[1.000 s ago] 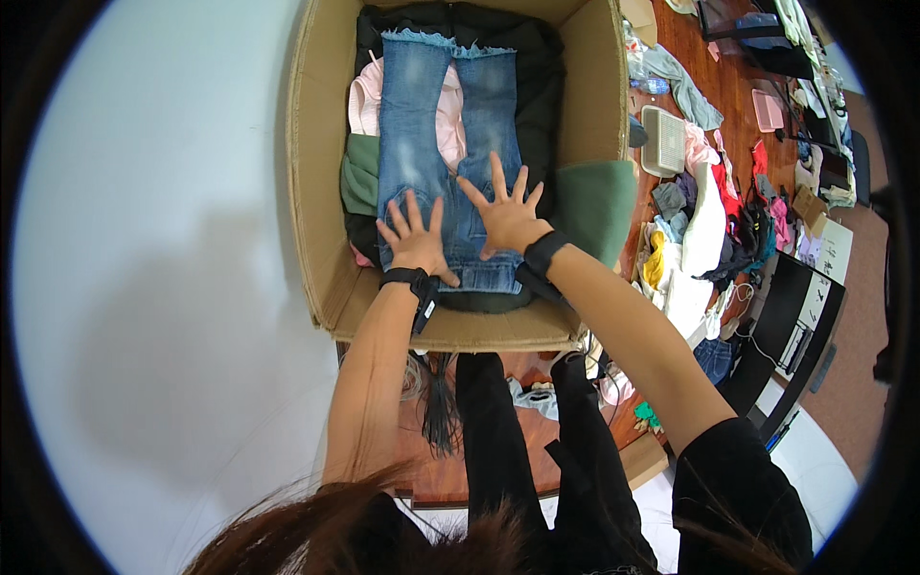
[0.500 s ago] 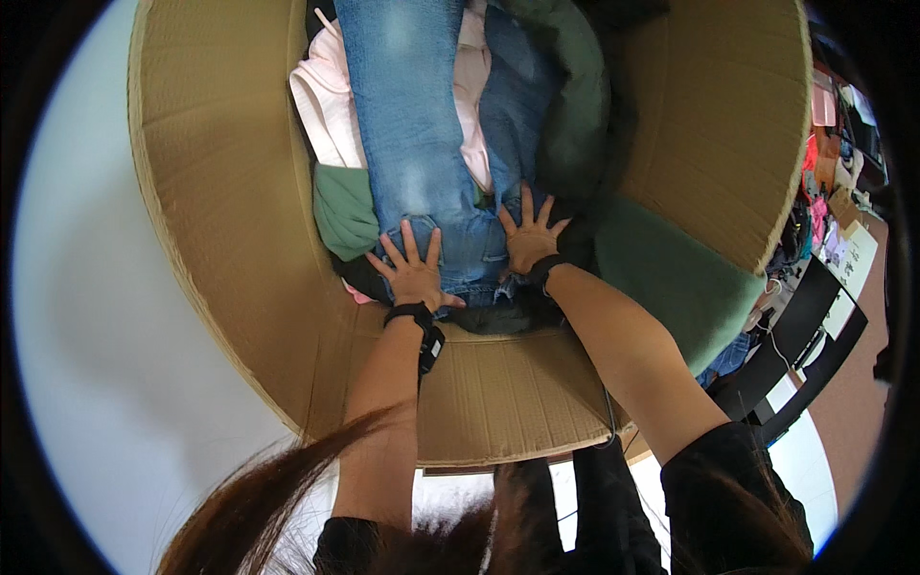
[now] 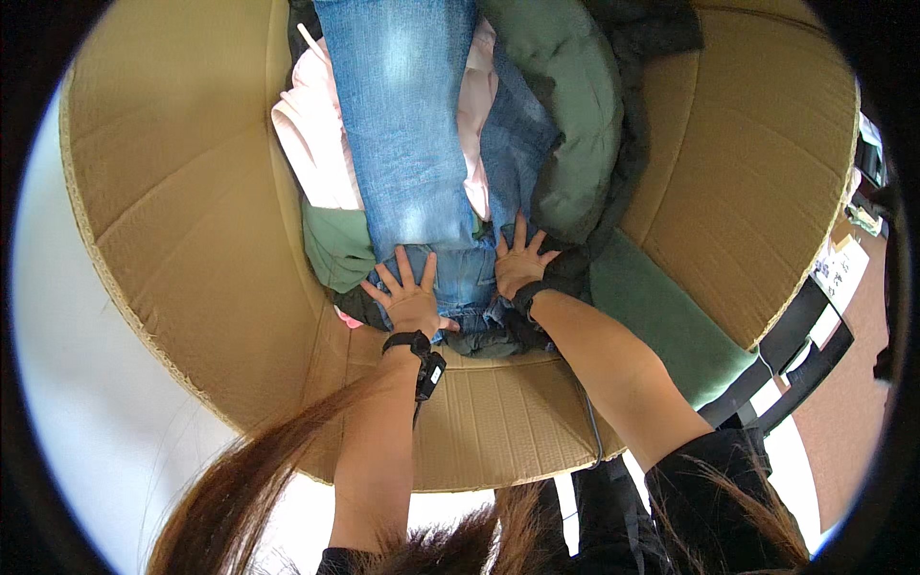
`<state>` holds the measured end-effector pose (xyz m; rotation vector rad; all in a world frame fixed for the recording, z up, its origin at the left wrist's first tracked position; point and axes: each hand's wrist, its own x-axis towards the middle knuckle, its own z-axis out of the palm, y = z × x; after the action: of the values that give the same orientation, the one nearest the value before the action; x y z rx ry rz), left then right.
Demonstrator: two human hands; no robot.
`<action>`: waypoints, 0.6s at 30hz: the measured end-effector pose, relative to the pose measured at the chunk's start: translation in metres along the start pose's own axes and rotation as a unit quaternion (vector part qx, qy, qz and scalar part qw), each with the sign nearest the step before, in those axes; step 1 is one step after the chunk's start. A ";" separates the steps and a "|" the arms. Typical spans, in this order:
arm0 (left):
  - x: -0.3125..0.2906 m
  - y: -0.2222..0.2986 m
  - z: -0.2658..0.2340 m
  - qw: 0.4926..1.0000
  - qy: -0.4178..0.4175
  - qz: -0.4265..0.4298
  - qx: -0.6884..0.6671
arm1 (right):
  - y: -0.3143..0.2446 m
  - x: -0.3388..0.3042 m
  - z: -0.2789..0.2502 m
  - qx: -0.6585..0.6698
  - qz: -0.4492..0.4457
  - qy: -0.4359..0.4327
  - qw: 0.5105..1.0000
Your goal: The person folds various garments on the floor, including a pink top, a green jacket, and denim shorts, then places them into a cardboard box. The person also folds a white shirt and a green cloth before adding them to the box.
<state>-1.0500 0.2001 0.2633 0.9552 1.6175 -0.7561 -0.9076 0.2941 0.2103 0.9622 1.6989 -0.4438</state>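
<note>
Blue jeans [image 3: 402, 125] lie lengthwise over a heap of clothes inside a large cardboard box [image 3: 182, 201]. Both palms press on their near end, fingers spread: my left hand [image 3: 412, 302] on the left side, my right hand [image 3: 517, 266] on the right. Neither hand grips anything. Beside the jeans are a pale pink garment [image 3: 316, 134] with a drawstring and a green piece of clothing [image 3: 335, 247]. To the right is a dark green garment [image 3: 580, 125]. What lies beneath the jeans is hidden.
The box walls rise around my forearms. A smooth green cloth [image 3: 661, 321] hangs against the right wall. A thin black cable [image 3: 592, 422] runs down the near wall. Outside, at the right, stands a black frame-like object [image 3: 815, 369]. Strands of hair cross the lower left.
My view has shifted, so the box fills more of it. Both hands stay spread on the jeans' near end, which now looks more folded beneath the upper layer.
</note>
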 end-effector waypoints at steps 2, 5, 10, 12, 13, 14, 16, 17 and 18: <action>0.000 0.000 0.000 1.000 0.005 -0.002 -0.007 | 0.000 0.000 0.003 0.015 -0.003 0.005 1.000; -0.001 0.000 0.000 1.000 0.018 -0.003 -0.004 | 0.003 -0.003 0.004 0.031 -0.017 0.012 0.999; -0.005 0.001 -0.004 0.999 0.033 0.004 0.004 | 0.002 -0.004 -0.001 0.031 -0.015 0.039 0.999; -0.007 0.002 -0.005 1.000 0.023 -0.002 0.014 | 0.002 -0.004 -0.003 0.056 -0.009 0.025 0.998; -0.007 0.002 -0.006 1.000 0.027 -0.003 0.016 | 0.002 -0.004 -0.005 0.059 -0.017 0.030 0.998; -0.007 0.002 -0.007 0.999 0.024 -0.006 0.021 | 0.003 -0.005 -0.007 0.058 -0.020 0.033 0.998; -0.010 0.004 -0.008 0.999 0.028 -0.010 0.022 | 0.008 -0.010 -0.010 0.082 -0.053 0.040 0.994; -0.012 0.006 -0.009 0.999 0.026 -0.018 0.029 | 0.008 -0.012 -0.014 0.081 -0.048 0.038 0.995; -0.013 0.007 -0.010 0.999 0.030 -0.021 0.032 | 0.010 -0.016 -0.017 0.073 -0.050 0.026 0.996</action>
<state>-1.0466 0.2091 0.2786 1.0006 1.6783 -0.8200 -0.9092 0.3057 0.2331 1.0052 1.7866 -0.6213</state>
